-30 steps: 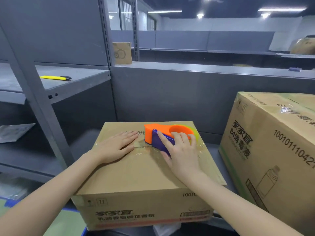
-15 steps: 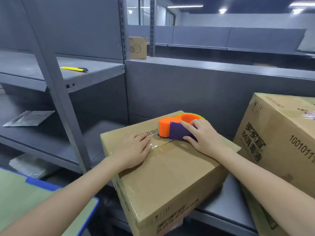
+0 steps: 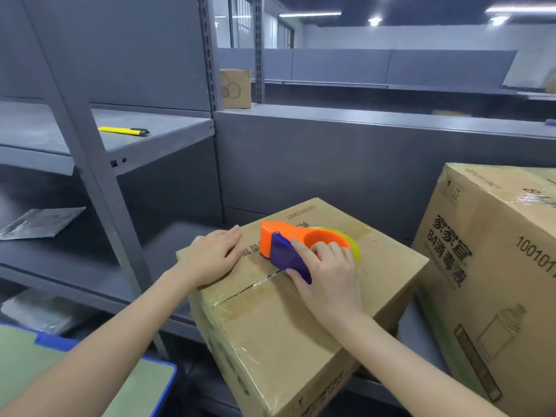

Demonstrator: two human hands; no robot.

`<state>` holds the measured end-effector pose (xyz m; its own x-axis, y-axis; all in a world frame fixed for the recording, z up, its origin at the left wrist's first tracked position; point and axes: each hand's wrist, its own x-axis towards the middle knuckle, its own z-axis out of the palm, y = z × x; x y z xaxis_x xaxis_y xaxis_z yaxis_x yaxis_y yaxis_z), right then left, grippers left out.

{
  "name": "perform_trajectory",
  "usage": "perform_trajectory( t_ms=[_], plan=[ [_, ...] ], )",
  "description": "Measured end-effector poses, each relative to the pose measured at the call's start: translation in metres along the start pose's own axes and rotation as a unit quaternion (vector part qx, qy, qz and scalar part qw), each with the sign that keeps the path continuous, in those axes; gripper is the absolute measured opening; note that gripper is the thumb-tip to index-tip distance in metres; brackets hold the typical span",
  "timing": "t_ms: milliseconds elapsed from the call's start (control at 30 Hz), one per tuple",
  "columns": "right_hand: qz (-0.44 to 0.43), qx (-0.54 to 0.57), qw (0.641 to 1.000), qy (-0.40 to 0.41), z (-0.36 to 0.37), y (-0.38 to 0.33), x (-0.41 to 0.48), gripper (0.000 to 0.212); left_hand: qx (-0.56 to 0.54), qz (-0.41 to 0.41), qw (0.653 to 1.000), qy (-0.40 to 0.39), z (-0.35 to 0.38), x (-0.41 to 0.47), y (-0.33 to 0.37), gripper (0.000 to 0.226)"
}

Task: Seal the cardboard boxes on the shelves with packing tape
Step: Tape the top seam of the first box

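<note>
A brown cardboard box [image 3: 282, 323] sits on the low grey shelf, turned corner-on toward me. Clear tape shines along its centre seam and down its near side. An orange and purple tape dispenser [image 3: 288, 249] with a yellowish roll rests on the box top, over the seam. My right hand [image 3: 326, 273] grips the dispenser from behind. My left hand [image 3: 212, 255] lies flat, fingers together, on the box top at its far left corner, just left of the dispenser.
A bigger printed carton [image 3: 493, 266] stands close on the right. A grey upright post [image 3: 99, 188] rises left of the box. A yellow utility knife [image 3: 123, 131] lies on the upper shelf, a silver pouch [image 3: 39, 222] on the middle shelf. A small box [image 3: 235, 88] stands behind.
The box has been turned corner-on and sits farther right in view. The dispenser now points left along the seam, and my left hand has shifted to the far left corner.
</note>
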<state>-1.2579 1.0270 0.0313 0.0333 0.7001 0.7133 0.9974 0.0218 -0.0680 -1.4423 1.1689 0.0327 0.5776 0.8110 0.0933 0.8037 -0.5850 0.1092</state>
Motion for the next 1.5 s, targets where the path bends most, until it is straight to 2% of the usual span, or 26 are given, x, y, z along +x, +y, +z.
perform_trajectory(
  t_ms=[133, 200, 267, 367, 467, 500, 567, 633, 700, 833, 933, 1000, 1133, 1200, 1400, 1500],
  plan=[
    [-0.064, 0.037, 0.997, 0.001, 0.008, 0.035, 0.018, 0.044, -0.017, -0.105, 0.993, 0.053, 0.005, -0.012, 0.025, 0.045],
    [-0.089, 0.049, 0.994, -0.033, 0.010, 0.062, 0.031, 0.046, -0.012, -0.176, 0.982, 0.064, 0.009, -0.019, 0.052, 0.040],
    [-0.112, 0.012, 0.990, -0.080, 0.009, 0.088, 0.044, 0.047, -0.003, -0.213, 0.976, 0.042, 0.017, -0.020, 0.080, 0.045],
    [-0.143, -0.056, 0.982, -0.111, 0.009, 0.109, 0.057, 0.040, -0.009, -0.228, 0.973, 0.019, 0.019, -0.012, 0.103, 0.050],
    [-0.135, -0.108, 0.980, -0.098, 0.011, 0.106, 0.062, 0.038, -0.033, -0.226, 0.973, 0.040, 0.015, -0.003, 0.103, 0.041],
    [-0.128, -0.123, 0.979, -0.100, 0.014, 0.102, 0.062, 0.041, -0.059, -0.216, 0.973, 0.054, 0.015, -0.001, 0.101, 0.036],
    [-0.101, -0.136, 0.977, -0.133, 0.021, 0.092, 0.063, 0.052, -0.179, -0.177, 0.963, 0.099, 0.013, 0.001, 0.096, 0.031],
    [-0.065, -0.117, 0.980, -0.148, 0.028, 0.087, 0.068, 0.052, -0.346, -0.128, 0.925, 0.094, 0.002, 0.003, 0.091, 0.045],
    [-0.066, -0.096, 0.985, -0.131, 0.030, 0.087, 0.075, 0.049, -0.489, -0.104, 0.864, 0.063, -0.010, 0.013, 0.084, 0.058],
    [-0.079, -0.047, 0.990, -0.105, 0.022, 0.095, 0.084, 0.046, -0.624, -0.108, 0.774, -0.002, -0.024, 0.031, 0.077, 0.072],
    [-0.076, -0.005, 0.994, -0.076, 0.002, 0.095, 0.093, 0.042, -0.712, -0.112, 0.693, -0.026, -0.030, 0.031, 0.080, 0.066],
    [-0.072, 0.034, 0.991, -0.105, -0.018, 0.090, 0.098, 0.039, -0.751, -0.105, 0.648, -0.071, -0.037, 0.031, 0.073, 0.058],
    [-0.018, 0.087, 0.979, -0.184, -0.050, 0.072, 0.103, 0.034, -0.783, -0.077, 0.595, -0.165, -0.048, 0.024, 0.056, 0.032],
    [0.006, 0.118, 0.971, -0.209, -0.059, 0.060, 0.102, 0.029, -0.781, -0.079, 0.590, -0.190, -0.049, 0.021, 0.048, 0.024],
    [0.077, 0.166, 0.944, -0.275, -0.068, 0.031, 0.093, 0.023, -0.727, -0.067, 0.634, -0.254, -0.047, 0.009, 0.027, 0.012],
    [0.089, 0.184, 0.927, -0.316, -0.070, 0.022, 0.093, 0.028, -0.721, -0.091, 0.635, -0.262, -0.043, 0.006, 0.025, 0.007]
  ],
)
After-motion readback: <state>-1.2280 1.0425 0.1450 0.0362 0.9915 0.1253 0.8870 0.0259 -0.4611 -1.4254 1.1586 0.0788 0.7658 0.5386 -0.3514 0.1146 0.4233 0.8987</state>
